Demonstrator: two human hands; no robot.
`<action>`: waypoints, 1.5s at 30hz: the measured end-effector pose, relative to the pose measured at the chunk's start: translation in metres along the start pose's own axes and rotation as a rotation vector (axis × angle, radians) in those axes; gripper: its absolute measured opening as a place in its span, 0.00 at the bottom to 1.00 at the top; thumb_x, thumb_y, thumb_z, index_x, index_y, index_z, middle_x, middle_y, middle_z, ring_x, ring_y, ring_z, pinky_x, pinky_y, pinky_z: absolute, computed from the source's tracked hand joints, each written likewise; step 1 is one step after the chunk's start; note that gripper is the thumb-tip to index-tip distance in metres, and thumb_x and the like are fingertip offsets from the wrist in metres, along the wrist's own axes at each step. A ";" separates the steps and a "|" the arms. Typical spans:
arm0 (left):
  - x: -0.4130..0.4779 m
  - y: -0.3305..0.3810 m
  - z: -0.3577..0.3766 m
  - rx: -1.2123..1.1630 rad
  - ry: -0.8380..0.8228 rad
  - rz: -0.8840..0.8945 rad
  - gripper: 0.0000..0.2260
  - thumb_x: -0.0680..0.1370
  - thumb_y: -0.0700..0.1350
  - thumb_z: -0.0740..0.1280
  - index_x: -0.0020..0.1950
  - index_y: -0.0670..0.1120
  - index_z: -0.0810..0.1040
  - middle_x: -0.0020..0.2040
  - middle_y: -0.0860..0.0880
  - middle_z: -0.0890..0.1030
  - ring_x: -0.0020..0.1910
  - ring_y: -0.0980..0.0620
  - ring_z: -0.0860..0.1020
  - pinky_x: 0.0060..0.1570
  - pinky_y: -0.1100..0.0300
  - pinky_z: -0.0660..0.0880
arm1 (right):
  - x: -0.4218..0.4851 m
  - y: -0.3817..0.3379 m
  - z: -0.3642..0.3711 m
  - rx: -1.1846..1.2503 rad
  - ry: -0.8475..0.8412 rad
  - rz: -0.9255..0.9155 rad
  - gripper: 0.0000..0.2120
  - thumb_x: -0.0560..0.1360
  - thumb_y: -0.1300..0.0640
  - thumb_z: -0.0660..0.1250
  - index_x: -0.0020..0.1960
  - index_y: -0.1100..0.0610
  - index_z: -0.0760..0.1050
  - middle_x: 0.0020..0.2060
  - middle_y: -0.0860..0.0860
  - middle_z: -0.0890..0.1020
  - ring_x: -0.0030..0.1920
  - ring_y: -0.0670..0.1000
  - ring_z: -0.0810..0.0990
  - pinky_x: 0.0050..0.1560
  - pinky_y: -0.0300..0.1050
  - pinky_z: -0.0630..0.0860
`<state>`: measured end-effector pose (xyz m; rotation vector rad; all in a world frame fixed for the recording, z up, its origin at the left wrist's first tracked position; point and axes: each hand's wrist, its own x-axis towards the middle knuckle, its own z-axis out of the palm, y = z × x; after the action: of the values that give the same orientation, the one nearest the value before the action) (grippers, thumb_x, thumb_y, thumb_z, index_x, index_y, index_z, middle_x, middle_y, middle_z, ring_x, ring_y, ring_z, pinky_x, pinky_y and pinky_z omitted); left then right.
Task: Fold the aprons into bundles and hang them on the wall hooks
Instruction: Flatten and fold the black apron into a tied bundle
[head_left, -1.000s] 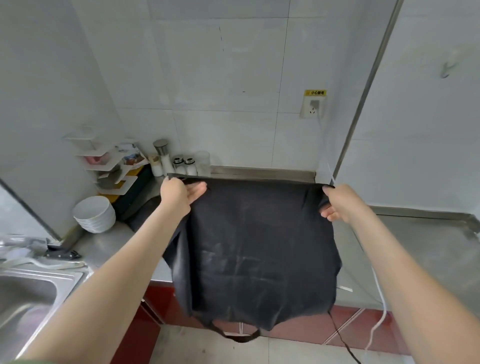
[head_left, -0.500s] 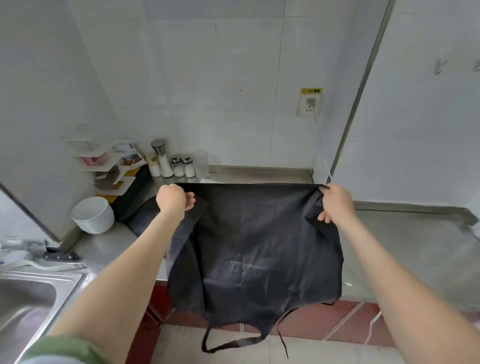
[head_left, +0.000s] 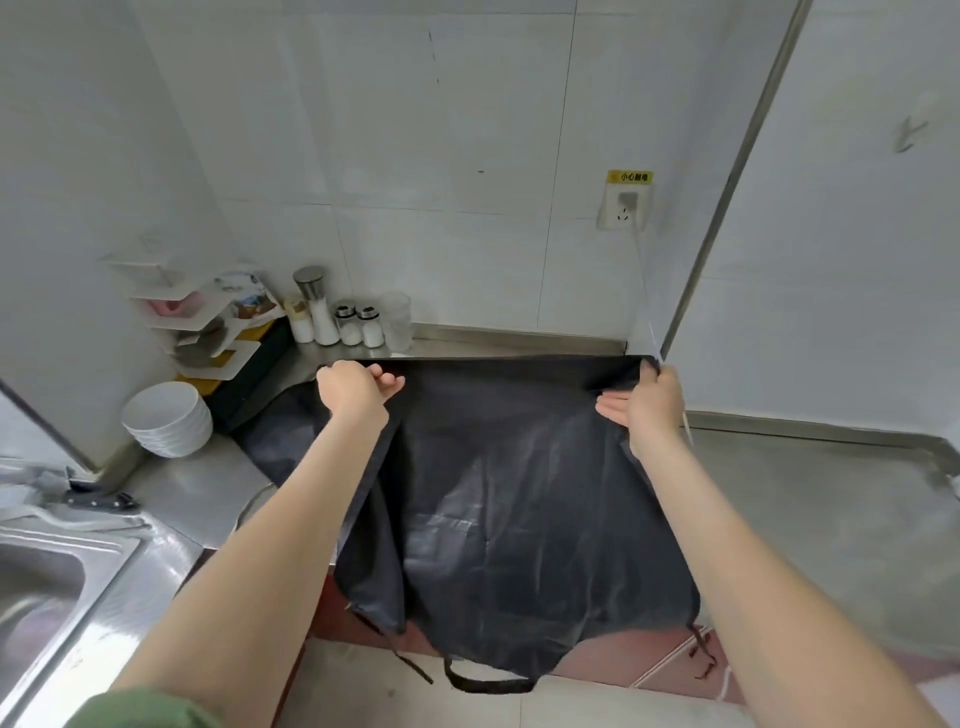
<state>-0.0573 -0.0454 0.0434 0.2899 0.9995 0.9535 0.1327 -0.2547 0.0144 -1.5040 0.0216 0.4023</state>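
A black apron (head_left: 519, 499) is stretched out in front of me above the steel counter, its top edge pulled taut and level. My left hand (head_left: 353, 387) grips the top left corner, fingers curled over the hem. My right hand (head_left: 647, 402) pinches the top right corner, with the lower fingers sticking out straight. The cloth hangs down past the counter's front edge, and its straps dangle near the floor. A wall hook (head_left: 909, 135) sits high on the right-hand wall.
A steel counter (head_left: 810, 499) runs right; a sink (head_left: 36, 597) is at lower left. Stacked white bowls (head_left: 169, 418), a corner rack (head_left: 208, 327) and seasoning jars (head_left: 337, 322) stand at the back left. A wall socket (head_left: 623, 208) has a white cable running down.
Both hands have drawn the apron's top edge tighter and slightly further from me. My left hand's fingers have closed over the hem, and the straps have swung at the bottom.
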 end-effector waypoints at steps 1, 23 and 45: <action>0.003 0.004 0.003 0.008 0.032 0.014 0.19 0.84 0.46 0.48 0.71 0.40 0.67 0.39 0.45 0.75 0.32 0.47 0.73 0.51 0.51 0.76 | 0.006 0.000 0.006 0.015 0.001 -0.026 0.17 0.84 0.57 0.49 0.71 0.58 0.63 0.57 0.66 0.78 0.49 0.62 0.81 0.41 0.50 0.81; 0.219 0.045 0.077 2.141 0.121 1.149 0.15 0.77 0.35 0.60 0.61 0.41 0.77 0.68 0.34 0.64 0.65 0.35 0.63 0.64 0.44 0.61 | 0.141 0.050 0.110 -0.110 0.133 0.107 0.19 0.84 0.61 0.50 0.74 0.59 0.61 0.56 0.61 0.74 0.51 0.56 0.76 0.51 0.52 0.77; 0.265 -0.111 0.054 2.531 -1.235 0.588 0.29 0.80 0.64 0.41 0.79 0.55 0.46 0.80 0.54 0.46 0.78 0.54 0.41 0.75 0.47 0.37 | 0.249 0.078 0.083 -1.278 -0.034 -0.005 0.10 0.79 0.60 0.59 0.41 0.63 0.73 0.39 0.57 0.75 0.41 0.59 0.75 0.39 0.46 0.70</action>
<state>0.0984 0.1103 -0.1487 2.8556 0.2730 -0.7285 0.3248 -0.1123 -0.1186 -2.7488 -0.3221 0.4573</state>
